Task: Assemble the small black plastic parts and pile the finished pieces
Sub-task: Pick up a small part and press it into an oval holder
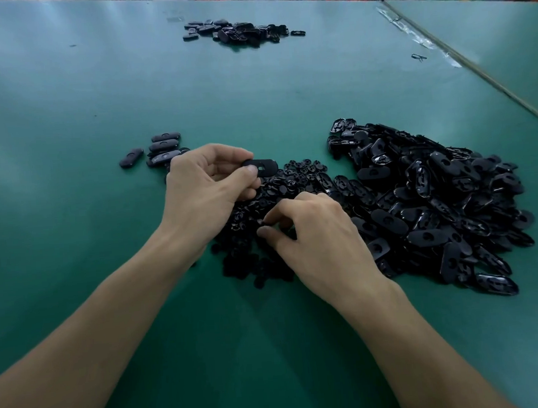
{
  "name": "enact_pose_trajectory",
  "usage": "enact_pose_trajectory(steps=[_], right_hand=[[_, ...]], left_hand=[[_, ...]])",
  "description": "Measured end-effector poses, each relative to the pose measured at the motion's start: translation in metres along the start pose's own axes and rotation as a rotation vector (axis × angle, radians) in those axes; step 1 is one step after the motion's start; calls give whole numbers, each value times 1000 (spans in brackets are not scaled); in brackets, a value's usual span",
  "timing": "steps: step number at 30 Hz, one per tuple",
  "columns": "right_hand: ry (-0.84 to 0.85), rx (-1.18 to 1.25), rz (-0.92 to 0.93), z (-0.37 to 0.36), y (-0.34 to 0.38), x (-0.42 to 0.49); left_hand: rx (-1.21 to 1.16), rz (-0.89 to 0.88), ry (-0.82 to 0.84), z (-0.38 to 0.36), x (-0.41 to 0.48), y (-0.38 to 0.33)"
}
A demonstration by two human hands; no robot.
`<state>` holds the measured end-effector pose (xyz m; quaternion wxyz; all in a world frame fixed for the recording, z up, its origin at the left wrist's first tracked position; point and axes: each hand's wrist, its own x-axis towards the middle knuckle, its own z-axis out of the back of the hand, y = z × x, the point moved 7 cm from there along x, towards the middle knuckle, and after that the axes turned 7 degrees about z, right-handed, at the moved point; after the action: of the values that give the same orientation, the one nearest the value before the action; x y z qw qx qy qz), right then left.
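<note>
Two hands work close together over the green tabletop: the nearer right hand pinches a small round black plastic part above a heap of such rounds; the left hand grips a black oval plastic shell. Right lies a large heap of oval shells; beyond the left hand, finished pieces; farther, another black pile.
</note>
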<state>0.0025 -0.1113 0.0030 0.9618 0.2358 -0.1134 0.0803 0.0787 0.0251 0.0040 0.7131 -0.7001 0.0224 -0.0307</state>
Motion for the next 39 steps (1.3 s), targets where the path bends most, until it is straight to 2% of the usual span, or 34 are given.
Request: enact_pose_trajectory(steps=[7, 14, 20, 30, 39], right_hand=[[-69, 97, 11, 3, -1, 0], [-262, 272, -1, 15, -9, -1], [-371, 394, -41, 27, -16, -2], [-372, 633, -147, 25, -30, 0], [-373, 669, -154, 27, -31, 1]], left_hand=[[-9, 11, 7, -1, -2, 0], [1, 26, 20, -2, -2, 1], [71, 17, 108, -9, -4, 2], [93, 20, 194, -18, -9, 0], [69, 7, 249, -24, -14, -4]])
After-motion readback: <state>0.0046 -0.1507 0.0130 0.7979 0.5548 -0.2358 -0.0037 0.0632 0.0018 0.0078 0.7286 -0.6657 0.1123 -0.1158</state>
